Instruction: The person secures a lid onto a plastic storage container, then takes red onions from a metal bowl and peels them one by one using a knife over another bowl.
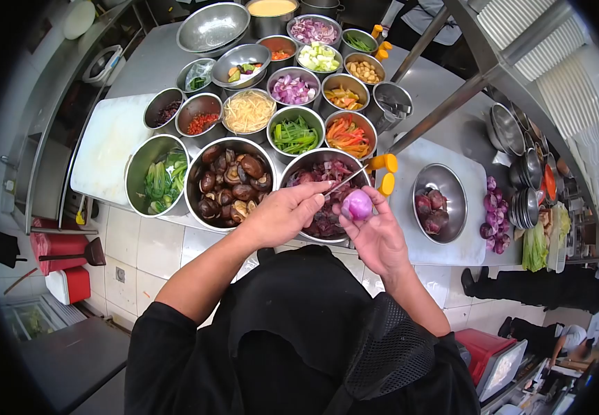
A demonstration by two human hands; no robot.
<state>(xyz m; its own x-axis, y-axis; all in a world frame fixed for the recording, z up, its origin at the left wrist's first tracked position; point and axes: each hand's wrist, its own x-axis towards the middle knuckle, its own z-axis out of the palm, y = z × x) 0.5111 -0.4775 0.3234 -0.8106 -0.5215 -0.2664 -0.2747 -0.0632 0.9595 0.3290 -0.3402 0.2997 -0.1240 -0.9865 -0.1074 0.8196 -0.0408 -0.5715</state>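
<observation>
A small knife [344,181] is held in my left hand [287,213], its blade pointing up and right. My right hand [378,238] holds a peeled purple onion [357,205] in its fingertips, close to the knife. Both hands are over a steel pot [283,181] with dark red onion skins [327,223] inside. To the right, a steel bowl [460,207] on a white board holds several unpeeled red onions [431,211]. Farther right, several peeled purple onions [495,216] lie in a row at the board's edge.
Pots of mushrooms [233,181] and green vegetables [164,181] stand left of the skins. Behind are several containers of cut vegetables, a metal post [445,111] and yellow-handled items [382,163]. A white board [109,149] lies far left. Other people stand at the right.
</observation>
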